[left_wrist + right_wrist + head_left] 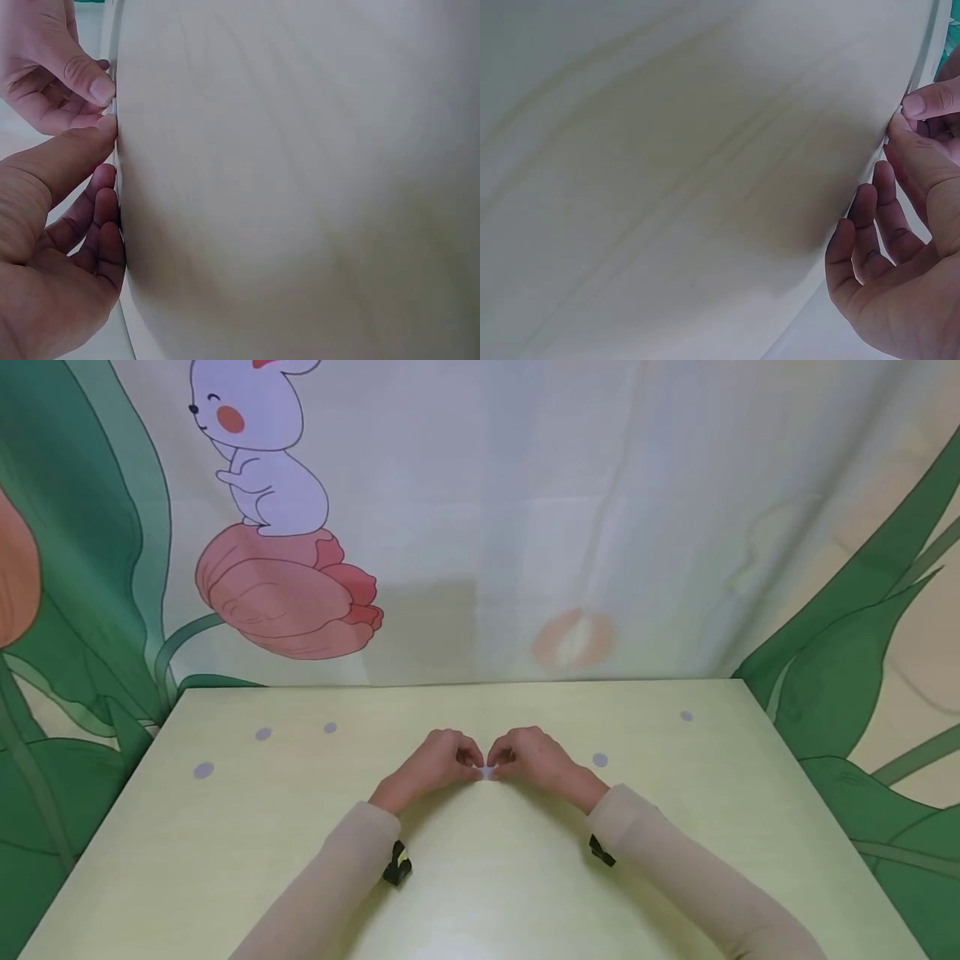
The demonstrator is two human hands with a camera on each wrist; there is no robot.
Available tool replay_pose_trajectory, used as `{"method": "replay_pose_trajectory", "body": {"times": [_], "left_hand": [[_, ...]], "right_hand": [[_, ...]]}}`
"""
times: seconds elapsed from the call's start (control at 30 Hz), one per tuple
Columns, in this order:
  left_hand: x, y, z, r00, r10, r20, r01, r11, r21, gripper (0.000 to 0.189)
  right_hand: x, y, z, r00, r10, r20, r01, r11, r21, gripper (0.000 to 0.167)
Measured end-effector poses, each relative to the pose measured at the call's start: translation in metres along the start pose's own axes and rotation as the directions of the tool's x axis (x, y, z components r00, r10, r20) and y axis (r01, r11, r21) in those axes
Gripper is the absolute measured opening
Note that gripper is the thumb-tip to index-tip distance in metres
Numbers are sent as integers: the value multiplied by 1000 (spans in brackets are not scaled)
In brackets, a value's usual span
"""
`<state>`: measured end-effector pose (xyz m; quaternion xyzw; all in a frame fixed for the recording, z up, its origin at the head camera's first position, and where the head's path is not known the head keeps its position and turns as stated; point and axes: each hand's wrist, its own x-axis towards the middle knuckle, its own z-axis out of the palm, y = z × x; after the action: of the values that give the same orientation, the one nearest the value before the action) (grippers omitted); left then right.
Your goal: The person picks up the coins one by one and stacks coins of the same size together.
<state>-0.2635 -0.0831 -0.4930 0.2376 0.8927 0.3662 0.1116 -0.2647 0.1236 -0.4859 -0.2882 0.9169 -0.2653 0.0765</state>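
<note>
Near the middle of the table, a small round lavender disc (486,773) lies between the fingertips of both hands. My left hand (438,760) pinches its left side with thumb and index finger. From the other side my right hand (538,758) pinches it the same way. In the left wrist view the two thumbs nearly meet, and a pale thin edge of the disc (113,109) shows between them. The other fingers of the right hand (900,262) curl loosely close to the tabletop. Most of the disc is covered by fingertips.
More lavender discs lie flat on the pale yellow table (480,877): several at the left, including one disc (203,770), one disc (600,760) right of the hands, and another disc (686,716) at the far right. A printed curtain (480,527) hangs behind the table's back edge.
</note>
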Motion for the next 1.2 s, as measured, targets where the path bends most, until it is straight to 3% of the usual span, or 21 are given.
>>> {"method": "replay_pose_trajectory", "body": {"times": [0.2,0.5,0.83,1.2], "left_hand": [[-7,-6,-3,1000,-12,-26,12,1000,15,8],[-9,-1,-12,999,-48,2,47,998,29,6],[-12,-2,-6,1000,-23,18,22,999,24,8],[-8,-3,-10,1000,-4,18,3,999,52,8]], "right_hand": [[7,-6,3,1000,-24,14,24,999,-25,7],[11,-11,2,1000,1,24,-1,1000,-2,7],[4,-10,5,998,12,63,-13,1000,6,10],[6,-10,5,999,14,46,-13,1000,-9,12]]}}
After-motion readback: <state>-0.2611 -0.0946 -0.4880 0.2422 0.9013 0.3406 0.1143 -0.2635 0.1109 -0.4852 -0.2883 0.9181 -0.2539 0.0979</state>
